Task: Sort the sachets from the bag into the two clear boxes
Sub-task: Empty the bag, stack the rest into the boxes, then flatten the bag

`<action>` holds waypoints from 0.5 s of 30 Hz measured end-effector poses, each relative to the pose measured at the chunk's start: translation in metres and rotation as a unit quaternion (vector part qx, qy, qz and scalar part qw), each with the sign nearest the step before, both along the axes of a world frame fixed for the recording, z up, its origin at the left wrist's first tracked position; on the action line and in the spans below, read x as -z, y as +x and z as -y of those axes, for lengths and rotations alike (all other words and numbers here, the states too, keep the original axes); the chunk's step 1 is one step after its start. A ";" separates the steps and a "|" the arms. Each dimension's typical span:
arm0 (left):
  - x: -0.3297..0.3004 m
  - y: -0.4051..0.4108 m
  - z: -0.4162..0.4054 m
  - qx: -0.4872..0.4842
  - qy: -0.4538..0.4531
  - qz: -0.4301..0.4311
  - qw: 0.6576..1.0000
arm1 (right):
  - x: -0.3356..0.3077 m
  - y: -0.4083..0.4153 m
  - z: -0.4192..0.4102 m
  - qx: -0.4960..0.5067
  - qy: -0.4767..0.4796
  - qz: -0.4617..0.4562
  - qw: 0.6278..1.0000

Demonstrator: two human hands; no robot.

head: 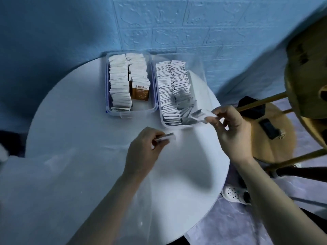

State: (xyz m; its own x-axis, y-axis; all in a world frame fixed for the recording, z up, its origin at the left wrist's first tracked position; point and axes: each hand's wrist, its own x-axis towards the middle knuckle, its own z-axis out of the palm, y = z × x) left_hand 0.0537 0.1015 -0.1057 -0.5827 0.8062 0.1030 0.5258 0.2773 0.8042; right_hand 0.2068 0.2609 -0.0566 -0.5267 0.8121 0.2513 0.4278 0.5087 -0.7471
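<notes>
Fingers and thumb of the right hand (pixel 228 126) pinched a small white paper sachet (pixel 200 114) by one end, holding it just over the near right corner of the right clear plastic box (pixel 201 71). That box held two long rows of white sachets (pixel 174 89) standing on edge, filling it nearly from far end to near end. Curled fingers of the left hand (pixel 145 149) gripped a thin stack of flat white sachets (pixel 167 137) above the round white table (pixel 70 106), near and left of the right box. To the left, just beside it, sat the left clear box with blue clips (pixel 107 96), packed with more white sachets (pixel 119 82) and showing one brown printed sachet (pixel 140 91) at the front of its right row. A crumpled clear plastic bag (pixel 53 183) lay over the near left part of the table. A wooden stool (pixel 304 71) stood at the far right.
</notes>
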 end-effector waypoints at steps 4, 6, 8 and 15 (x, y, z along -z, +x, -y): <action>-0.017 -0.004 -0.011 -0.052 0.028 -0.004 0.998 | 0.002 -0.027 -0.043 -0.054 0.045 0.087 0.994; -0.022 -0.008 -0.017 -0.042 0.035 -0.005 0.998 | 0.008 -0.037 -0.058 -0.107 0.069 0.139 0.982; -0.028 -0.011 -0.022 -0.028 0.049 0.002 0.998 | 0.013 -0.042 -0.064 -0.159 0.087 0.176 0.968; -0.037 -0.023 -0.030 -0.057 0.063 0.046 0.995 | 0.026 -0.036 -0.067 -0.194 0.154 0.231 0.941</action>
